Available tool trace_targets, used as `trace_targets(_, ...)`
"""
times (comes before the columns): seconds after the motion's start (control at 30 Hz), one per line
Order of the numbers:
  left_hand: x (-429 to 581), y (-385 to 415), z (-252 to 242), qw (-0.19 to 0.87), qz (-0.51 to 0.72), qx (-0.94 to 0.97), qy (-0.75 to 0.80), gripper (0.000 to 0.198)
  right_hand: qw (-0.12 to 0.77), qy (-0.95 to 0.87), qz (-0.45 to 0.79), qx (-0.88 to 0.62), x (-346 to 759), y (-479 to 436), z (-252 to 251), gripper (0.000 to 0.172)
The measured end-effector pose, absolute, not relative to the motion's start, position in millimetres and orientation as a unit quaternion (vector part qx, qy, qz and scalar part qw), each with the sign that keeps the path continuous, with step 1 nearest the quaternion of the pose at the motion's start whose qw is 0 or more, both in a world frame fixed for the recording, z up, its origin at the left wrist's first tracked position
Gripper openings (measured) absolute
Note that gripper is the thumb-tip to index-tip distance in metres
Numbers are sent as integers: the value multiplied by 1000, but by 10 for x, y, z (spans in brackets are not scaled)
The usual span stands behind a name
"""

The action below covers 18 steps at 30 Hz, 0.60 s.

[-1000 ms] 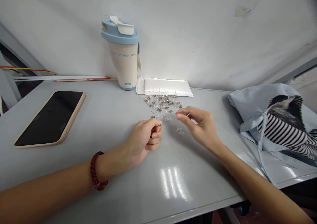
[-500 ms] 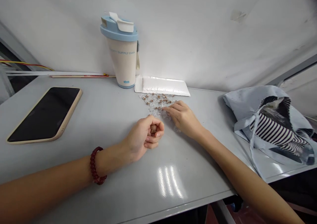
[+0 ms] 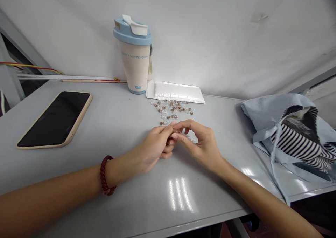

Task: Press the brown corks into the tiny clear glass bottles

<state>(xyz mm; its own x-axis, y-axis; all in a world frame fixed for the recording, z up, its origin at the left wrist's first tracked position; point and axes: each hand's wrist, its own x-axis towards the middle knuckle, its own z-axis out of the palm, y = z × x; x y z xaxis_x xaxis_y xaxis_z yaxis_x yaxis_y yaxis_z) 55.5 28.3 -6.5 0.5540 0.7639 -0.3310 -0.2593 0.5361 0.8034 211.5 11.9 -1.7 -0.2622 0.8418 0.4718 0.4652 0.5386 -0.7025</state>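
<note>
Both hands meet over the grey table just in front of a scattered pile of small brown pieces in clear plastic wrappers [image 3: 172,109]. My left hand [image 3: 157,143] is closed, its fingers curled round small brown pieces mostly hidden in the palm, thumb on top. From the right, my right hand [image 3: 201,140] brings thumb and forefinger to the left fingertips. Between the two hands shows a bit of clear wrapper [image 3: 179,130]; its contents are largely covered by the fingers. Behind the pile lies a flat white packet [image 3: 178,92].
A beige tumbler with a blue lid [image 3: 135,61] stands against the wall. At the left lies a phone in a pale case [image 3: 56,119]. A light-blue cloth bag with striped lining [image 3: 265,115] rests at the right, its strap hanging over the table's front edge.
My right hand has drawn back from the pile towards me and now meets the left hand at its fingertips. The left thumb has straightened against the forefinger. The view has shifted slightly.
</note>
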Motion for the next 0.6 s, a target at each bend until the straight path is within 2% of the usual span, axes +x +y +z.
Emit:
trace_targets(0.1,584,274,-61,795,317,368,364,39,423,-810,130,-384,2111,83,-6,13)
trace_targets(0.2,608,252,-45,779,325,368,390,46,417,-821,105,-375,2132,74,20,15)
trace_targets(0.37,588,229,-17,753,317,361,450,55,438,-760,85,-472,2357,264,29,7)
trace_targets(0.5,553,271,-4,780,302,345,426,50,328,-788,96,-512,2588,512,-18,9)
trace_targets(0.6,539,305,7,801,290,338,399,40,317,-782,76,-532,2721,673,-70,17)
